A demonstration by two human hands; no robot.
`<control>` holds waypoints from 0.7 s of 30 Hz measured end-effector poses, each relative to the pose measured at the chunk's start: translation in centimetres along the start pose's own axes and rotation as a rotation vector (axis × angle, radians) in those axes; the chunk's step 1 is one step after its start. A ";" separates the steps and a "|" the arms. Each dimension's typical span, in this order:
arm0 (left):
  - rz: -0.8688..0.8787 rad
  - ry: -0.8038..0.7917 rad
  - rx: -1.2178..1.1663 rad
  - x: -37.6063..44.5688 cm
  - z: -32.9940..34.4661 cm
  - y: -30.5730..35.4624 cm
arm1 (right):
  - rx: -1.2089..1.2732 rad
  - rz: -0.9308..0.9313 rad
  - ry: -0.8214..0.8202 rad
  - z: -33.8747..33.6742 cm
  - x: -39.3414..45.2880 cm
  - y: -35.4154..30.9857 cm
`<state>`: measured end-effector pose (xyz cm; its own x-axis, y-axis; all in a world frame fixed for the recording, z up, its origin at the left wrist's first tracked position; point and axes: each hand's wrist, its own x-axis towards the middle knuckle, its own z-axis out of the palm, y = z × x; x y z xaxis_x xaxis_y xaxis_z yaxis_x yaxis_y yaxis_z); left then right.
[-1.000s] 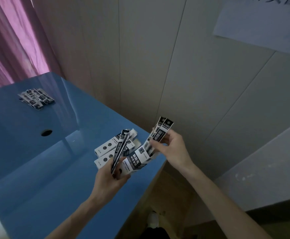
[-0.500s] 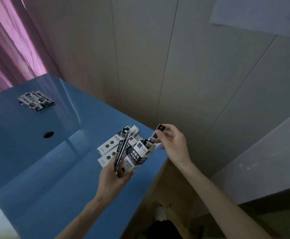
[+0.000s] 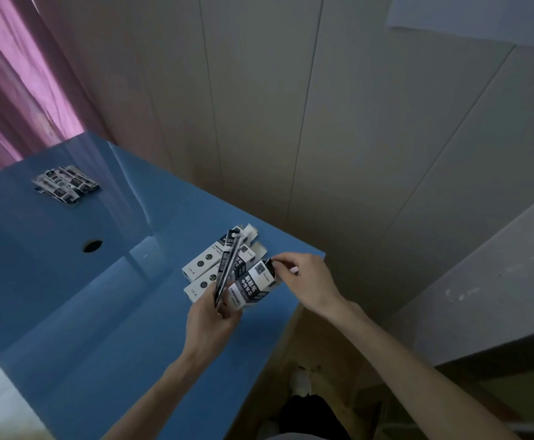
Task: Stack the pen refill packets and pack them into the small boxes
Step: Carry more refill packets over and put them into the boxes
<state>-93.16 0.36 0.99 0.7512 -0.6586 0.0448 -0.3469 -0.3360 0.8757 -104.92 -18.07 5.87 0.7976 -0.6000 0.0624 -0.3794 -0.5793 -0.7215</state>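
My left hand (image 3: 210,319) grips a small black-and-white box (image 3: 253,285) by its lower end, together with a thin stack of refill packets (image 3: 227,268) standing on edge above the fingers. My right hand (image 3: 307,279) pinches the top of the refill packets (image 3: 269,265) that sit almost fully inside the box's open mouth; only their dark tips show. Two more white small boxes (image 3: 208,263) lie side by side on the blue table (image 3: 69,312) just behind my left hand, their far flaps open.
A loose pile of refill packets (image 3: 65,185) lies at the far left of the table. A round hole (image 3: 92,246) is in the tabletop. The table's right edge runs just under my hands; a panelled wall stands behind and a pink curtain hangs at left.
My right hand has pushed its packets down into the box held by my left hand; a second ago they stuck well out above it. The view has tilted a little.
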 end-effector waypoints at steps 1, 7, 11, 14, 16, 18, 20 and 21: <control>-0.028 0.003 0.002 0.2 -0.1 -0.2 | 0.010 0.015 -0.023 0.0 0.2 0.2; -0.161 -0.066 -0.064 1.4 -0.4 -0.8 | 0.055 0.064 -0.107 1.0 0.9 0.9; -0.284 -0.168 -0.101 2.3 -0.2 -1.4 | 0.192 0.162 -0.082 1.5 2.0 2.1; -0.406 -0.274 -0.150 3.2 -0.2 -1.0 | 0.103 0.212 -0.147 1.9 3.5 3.8; -0.487 -0.278 -0.207 3.6 -0.4 -0.7 | 0.091 0.268 -0.269 2.4 4.0 4.3; -0.595 -0.265 -0.350 4.1 -0.9 -0.9 | 0.157 0.292 -0.307 2.9 4.0 4.3; -0.658 -0.310 -0.563 4.4 -1.6 -0.9 | 0.222 0.258 -0.284 3.6 3.9 4.1; -0.660 -0.349 -0.631 4.4 -1.9 -1.2 | 0.261 0.241 -0.263 3.9 3.8 3.9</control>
<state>-88.40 -0.84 1.09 0.4430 -0.6641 -0.6022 0.5242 -0.3530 0.7750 -101.55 -20.45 0.56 0.8057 -0.5205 -0.2828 -0.4654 -0.2609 -0.8458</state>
